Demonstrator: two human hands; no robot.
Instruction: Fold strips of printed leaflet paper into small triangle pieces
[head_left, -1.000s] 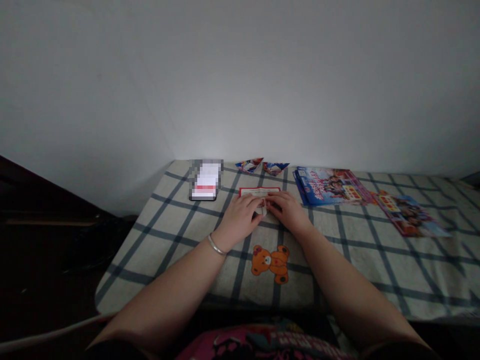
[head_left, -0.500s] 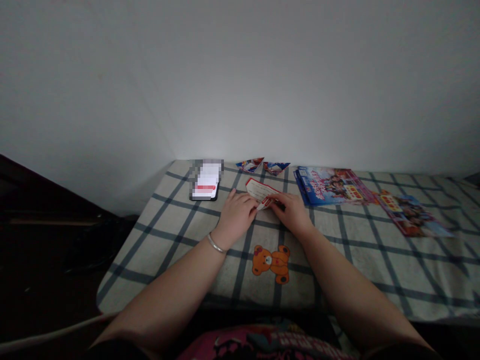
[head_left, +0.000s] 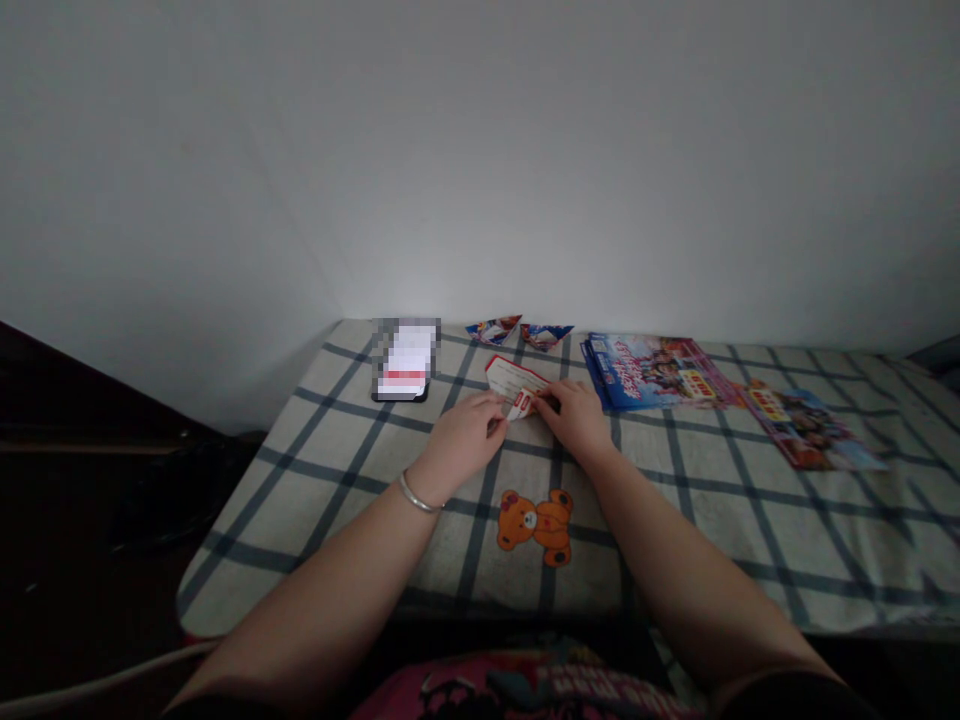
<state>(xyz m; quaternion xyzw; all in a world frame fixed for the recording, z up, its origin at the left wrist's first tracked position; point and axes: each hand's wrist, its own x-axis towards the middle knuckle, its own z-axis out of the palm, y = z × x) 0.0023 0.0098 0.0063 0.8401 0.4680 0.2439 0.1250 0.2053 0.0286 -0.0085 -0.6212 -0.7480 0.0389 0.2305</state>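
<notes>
A folded sheet of paper (head_left: 513, 380), pale with print and red edges, lies on the checked cloth between my hands. My left hand (head_left: 469, 432) has its fingers closed at the paper's near left edge, a silver bangle on the wrist. The fingers of my right hand (head_left: 574, 412) pinch the paper's right side, beside a small flap with red marks. Just beyond the sheet, two small folded paper pieces (head_left: 493, 330) with colourful print stand near the wall.
A phone (head_left: 405, 362) with a lit, blurred screen lies to the left. On the right rest a stack of colourful leaflets (head_left: 652, 372) and another leaflet (head_left: 814, 425) overlapping it. An orange bear picture (head_left: 534, 528) decorates the tablecloth (head_left: 330, 500). The wall (head_left: 480, 180) rises behind.
My fingers have drawn slightly apart, baring more of the flap with red marks. The whole view has shifted a little, so everything sits slightly further left.
</notes>
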